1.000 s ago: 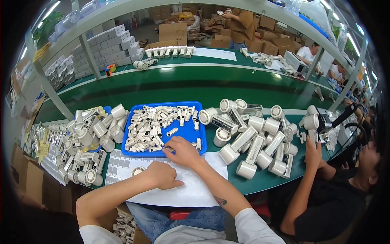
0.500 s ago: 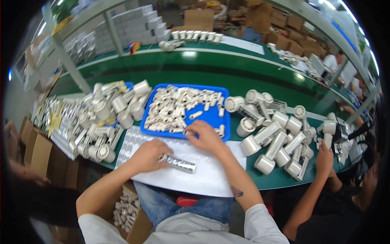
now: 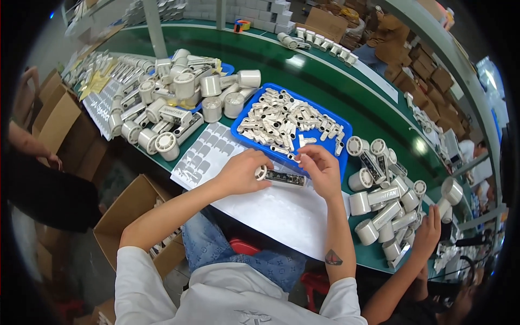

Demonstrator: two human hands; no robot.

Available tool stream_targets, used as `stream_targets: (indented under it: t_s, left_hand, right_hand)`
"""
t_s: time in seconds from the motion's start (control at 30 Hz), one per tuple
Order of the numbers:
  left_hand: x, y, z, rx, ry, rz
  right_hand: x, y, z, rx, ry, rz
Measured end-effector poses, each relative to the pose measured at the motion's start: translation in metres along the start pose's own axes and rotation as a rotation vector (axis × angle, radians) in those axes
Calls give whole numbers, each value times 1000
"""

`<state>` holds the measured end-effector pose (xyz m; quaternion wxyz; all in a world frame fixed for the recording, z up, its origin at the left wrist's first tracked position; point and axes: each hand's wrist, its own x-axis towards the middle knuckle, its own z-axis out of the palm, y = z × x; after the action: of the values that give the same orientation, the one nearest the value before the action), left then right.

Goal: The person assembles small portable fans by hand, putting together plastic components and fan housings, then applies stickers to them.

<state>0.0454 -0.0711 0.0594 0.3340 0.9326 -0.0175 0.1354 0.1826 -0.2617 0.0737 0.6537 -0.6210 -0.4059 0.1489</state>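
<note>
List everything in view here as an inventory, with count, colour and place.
Held fan: one, white and silver, in left hand
White part: one, white, at right fingertips
Small pieces: dozens, white, in tray
Tray: one, blue, beyond the hands
Left fans: many, white, left of tray
Right fans: many, white, right of tray
Paper: white, grey shapes at left, under hands
Table: green, beneath all these
Far fans: about seven, white, in a row beyond
Cardboard box: one, brown, lower left
Co-worker's hand: one, far right
Jeans: blue, below table
Left hand: one, bare, holding fan
Right hand: one, bare, near tray edge
</note>
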Motion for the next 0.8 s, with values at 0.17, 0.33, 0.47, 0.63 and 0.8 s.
stream_targets:
  t_s: [0.17, 0.33, 0.47, 0.63, 0.8]
  left_hand:
    - [-2, 1, 6, 5, 15, -3]
    - [-1, 2, 9, -9, 11, 19]
    - [0, 4, 9, -10, 7, 12]
    - [5, 4, 14, -42, 23, 39]
    - [7, 8, 14, -60, 21, 7]
  right_hand:
    - [-3, -11, 6, -315, -53, -38]
    - [-13, -17, 0, -510, -106, -44]
    - [-18, -17, 4, -634, -81, -62]
    - [-19, -8, 0, -722, -114, -187]
    - [-25, 0, 4, -618, -6, -137]
